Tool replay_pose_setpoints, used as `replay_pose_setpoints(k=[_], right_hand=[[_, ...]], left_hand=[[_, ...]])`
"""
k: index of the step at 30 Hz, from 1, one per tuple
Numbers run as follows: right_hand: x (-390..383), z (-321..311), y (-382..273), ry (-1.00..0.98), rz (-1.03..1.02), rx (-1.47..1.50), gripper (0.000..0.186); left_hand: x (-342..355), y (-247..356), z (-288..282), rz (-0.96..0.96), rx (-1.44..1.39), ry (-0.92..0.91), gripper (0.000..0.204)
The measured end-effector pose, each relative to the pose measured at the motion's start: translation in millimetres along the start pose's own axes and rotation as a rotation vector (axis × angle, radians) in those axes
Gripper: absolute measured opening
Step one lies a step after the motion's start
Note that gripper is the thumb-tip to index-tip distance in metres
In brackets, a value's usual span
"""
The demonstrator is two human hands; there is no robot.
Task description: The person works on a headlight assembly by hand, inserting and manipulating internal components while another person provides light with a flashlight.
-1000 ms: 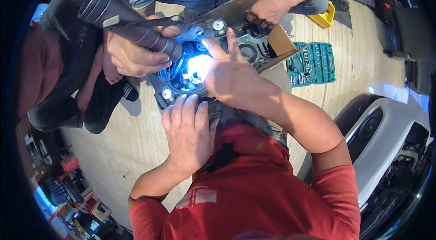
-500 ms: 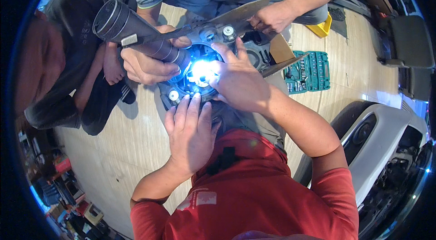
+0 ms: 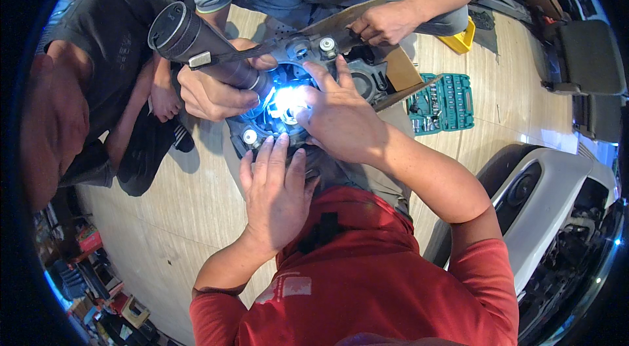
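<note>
A dark grey housing [image 3: 306, 51] with round openings and white round caps lies in front of me; it looks like the back of a car headlight. My left hand [image 3: 275, 182] rests its outstretched fingertips on the near rim. Over the right side of the lit opening is my right hand [image 3: 344, 113], index and middle fingers spread across the rim. Its thumb reaches into the glare, which hides what it touches. A co-worker's hand [image 3: 219, 87] aims a thick black flashlight [image 3: 196, 38] into that opening. The co-worker's other hand [image 3: 386, 23] is at an open cardboard box [image 3: 403, 71] beside the housing.
A green socket set case [image 3: 455, 103] lies open on the wooden-patterned floor [image 3: 164, 221], right of the housing. Farther back is a yellow bin [image 3: 460, 38]. A silver car bumper [image 3: 550, 198] stands at right, a dark seat [image 3: 590, 57] behind it. Another person [image 3: 124, 31] sits at left.
The flashlight's rear end has swung slightly right. My right thumb has shifted a little within the glare; my left hand has stayed put. The person at left has moved somewhat.
</note>
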State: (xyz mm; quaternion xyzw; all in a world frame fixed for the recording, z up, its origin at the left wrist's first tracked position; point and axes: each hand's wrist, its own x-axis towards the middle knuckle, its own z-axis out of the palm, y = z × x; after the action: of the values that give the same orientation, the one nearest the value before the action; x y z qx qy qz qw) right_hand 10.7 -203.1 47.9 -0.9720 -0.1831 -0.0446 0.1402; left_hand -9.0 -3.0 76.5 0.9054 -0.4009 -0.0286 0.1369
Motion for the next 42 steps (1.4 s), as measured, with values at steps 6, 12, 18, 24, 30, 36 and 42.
replay_pose_setpoints(k=[6, 12, 18, 24, 30, 36, 42], right_hand=[[-12, -20, 3, 0.116, 0.031, 0.101, 0.026], [-131, -51, 77, 0.537, 0.397, 0.389, 0.032], [-317, 79, 178, 0.78, 1.304, 0.49, 0.025], [-348, 173, 180, 0.75, 1.534, 0.725, 0.023], [-344, 218, 220, 0.525, 1.539, 0.407, 0.022], [-366, 265, 239, 0.494, 1.696, 0.491, 0.021], [-373, 296, 232, 0.544, 1.705, 0.542, 0.022]], left_hand=[[-2, -3, 2, -0.014, 0.003, -0.017, 0.052], [-9, -11, 19, 0.043, -0.007, 0.049, 0.051], [-14, -17, 43, 0.13, 0.0, 0.249, 0.039], [-15, -21, 46, 0.162, 0.035, 0.252, 0.032], [-15, -25, 50, 0.174, 0.085, 0.243, 0.032], [-19, -22, 50, 0.166, 0.127, 0.21, 0.03], [-20, -25, 54, 0.18, 0.147, 0.238, 0.029]])
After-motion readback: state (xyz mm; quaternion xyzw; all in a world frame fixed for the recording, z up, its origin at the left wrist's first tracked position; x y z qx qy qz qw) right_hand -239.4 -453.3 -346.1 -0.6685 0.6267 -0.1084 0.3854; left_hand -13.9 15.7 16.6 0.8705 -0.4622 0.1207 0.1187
